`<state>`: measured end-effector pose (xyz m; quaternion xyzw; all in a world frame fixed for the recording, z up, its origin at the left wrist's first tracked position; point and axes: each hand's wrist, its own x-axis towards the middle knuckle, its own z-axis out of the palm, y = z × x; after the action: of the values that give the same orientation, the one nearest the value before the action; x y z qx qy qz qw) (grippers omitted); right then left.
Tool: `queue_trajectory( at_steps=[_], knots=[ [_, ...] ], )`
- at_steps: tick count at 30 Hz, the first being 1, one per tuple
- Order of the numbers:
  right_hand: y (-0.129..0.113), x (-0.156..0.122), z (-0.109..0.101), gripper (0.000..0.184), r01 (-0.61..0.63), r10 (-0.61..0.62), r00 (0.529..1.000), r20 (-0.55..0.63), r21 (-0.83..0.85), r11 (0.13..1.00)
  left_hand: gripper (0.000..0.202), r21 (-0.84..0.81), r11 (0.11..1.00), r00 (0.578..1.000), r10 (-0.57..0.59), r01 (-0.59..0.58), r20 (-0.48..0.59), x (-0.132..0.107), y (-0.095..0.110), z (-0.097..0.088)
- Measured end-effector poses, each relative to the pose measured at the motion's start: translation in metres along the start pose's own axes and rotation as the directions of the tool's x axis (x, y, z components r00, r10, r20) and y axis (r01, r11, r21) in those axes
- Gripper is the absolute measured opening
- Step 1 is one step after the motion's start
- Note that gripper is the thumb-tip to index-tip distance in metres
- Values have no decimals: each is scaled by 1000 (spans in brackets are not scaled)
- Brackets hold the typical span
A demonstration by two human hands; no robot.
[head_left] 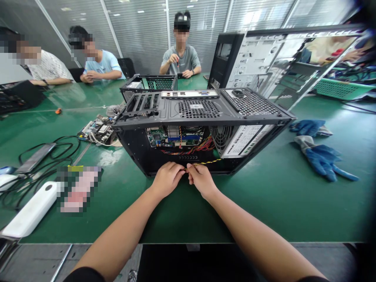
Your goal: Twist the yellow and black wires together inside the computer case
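Observation:
A black computer case [202, 107] lies on its side on the green table [264, 203], its open side towards me. Inside I see a motherboard [164, 136], red and yellow wires and a power supply [241, 139] at the right. My left hand [168, 178] and my right hand [200, 178] meet at the case's near lower edge. Both are closed in a pinch on a thin yellow-and-black cable [205, 162] that runs right into the case.
Blue gloves [321, 156] lie right of the case. A loose circuit board [98, 131], black cables, a phone and a white device [32, 211] sit at the left. A second open case [264, 62] stands behind. Three people sit at the far side.

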<state>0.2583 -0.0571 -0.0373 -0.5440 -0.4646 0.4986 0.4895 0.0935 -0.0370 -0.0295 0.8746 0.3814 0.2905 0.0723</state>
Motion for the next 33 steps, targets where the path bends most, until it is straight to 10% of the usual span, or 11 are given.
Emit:
queue_trajectory(
  at_steps=[33],
  knots=[
    [-3, -3, 2, 39, 33, -35, 998, 43, 46, 998, 25, 47, 998, 999, -39, 39, -14, -1, 1, 0]
  ],
)
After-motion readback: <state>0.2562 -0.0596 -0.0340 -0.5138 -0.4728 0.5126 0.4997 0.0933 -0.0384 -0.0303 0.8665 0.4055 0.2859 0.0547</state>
